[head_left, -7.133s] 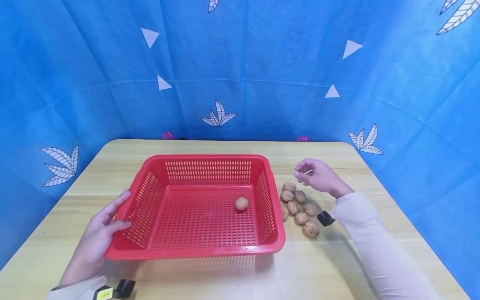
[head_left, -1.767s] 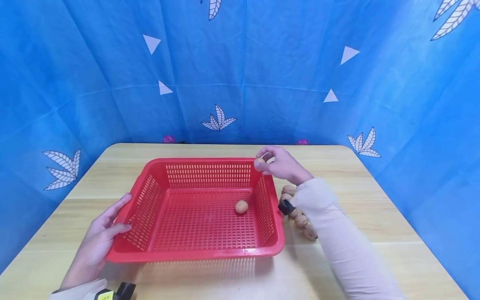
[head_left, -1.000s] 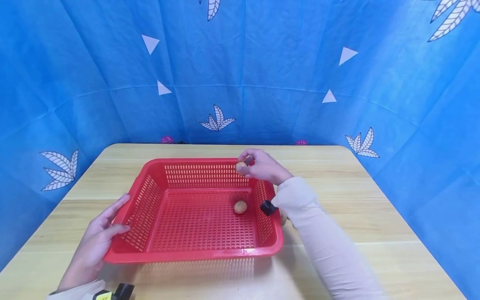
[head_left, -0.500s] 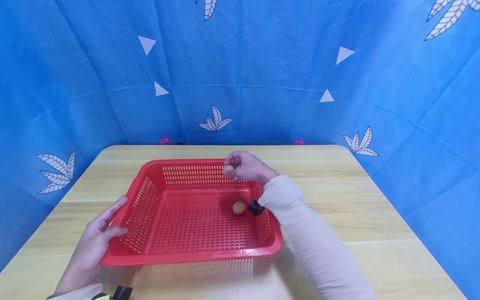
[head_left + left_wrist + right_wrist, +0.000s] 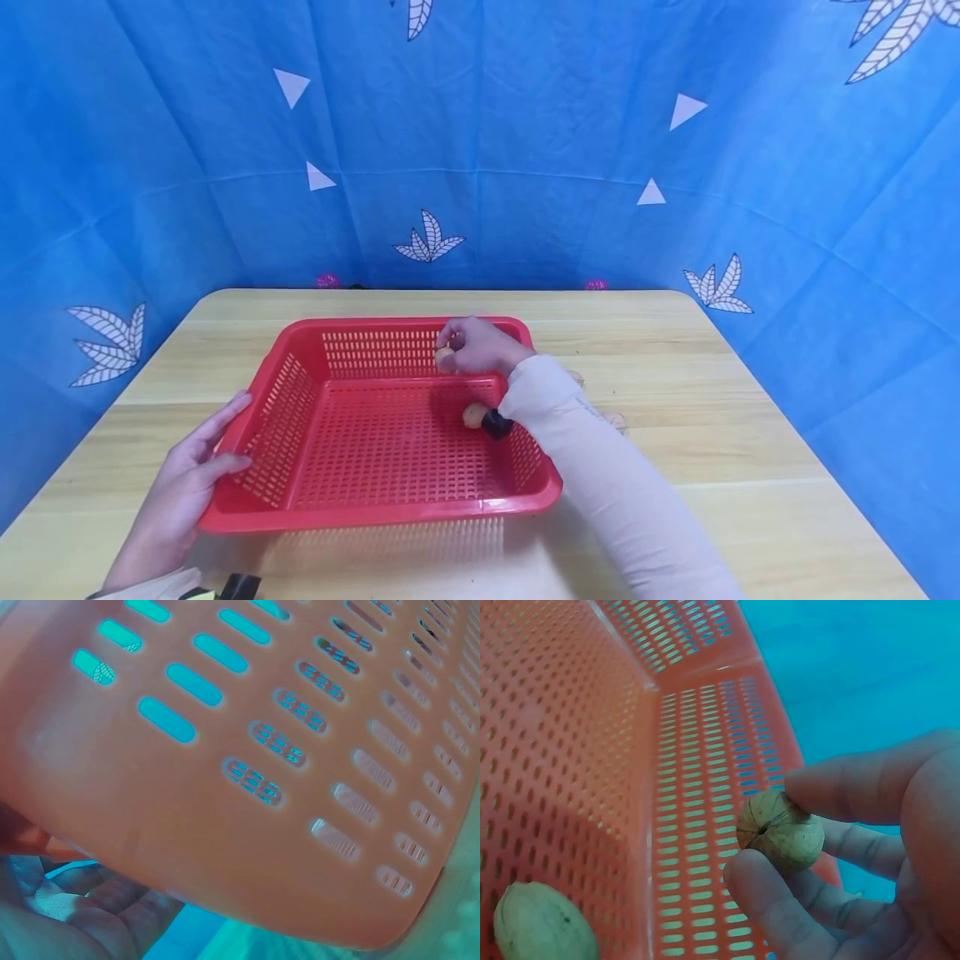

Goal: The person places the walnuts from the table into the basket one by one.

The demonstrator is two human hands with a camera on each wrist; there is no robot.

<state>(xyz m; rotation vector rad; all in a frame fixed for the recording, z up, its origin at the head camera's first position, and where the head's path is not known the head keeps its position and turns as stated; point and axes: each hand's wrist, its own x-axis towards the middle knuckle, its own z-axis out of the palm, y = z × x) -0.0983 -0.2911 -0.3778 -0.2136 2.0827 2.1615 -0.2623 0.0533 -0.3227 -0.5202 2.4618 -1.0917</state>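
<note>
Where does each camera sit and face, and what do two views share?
Head: on the head, facing forward-down at the red rectangular plastic basket; left hand, right hand, beige sleeves show.
Left wrist: on that wrist, facing the basket's slotted wall; that hand partly shows.
Right wrist: on that wrist, facing a round tan walnut; pinching fingers show.
Head and right wrist share basket, that walnut, another walnut inside.

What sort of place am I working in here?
Probably a staged recording booth: blue printed cloth hangs behind and to both sides of a wood-grain table, and a small black device sits by the right cuff.
</note>
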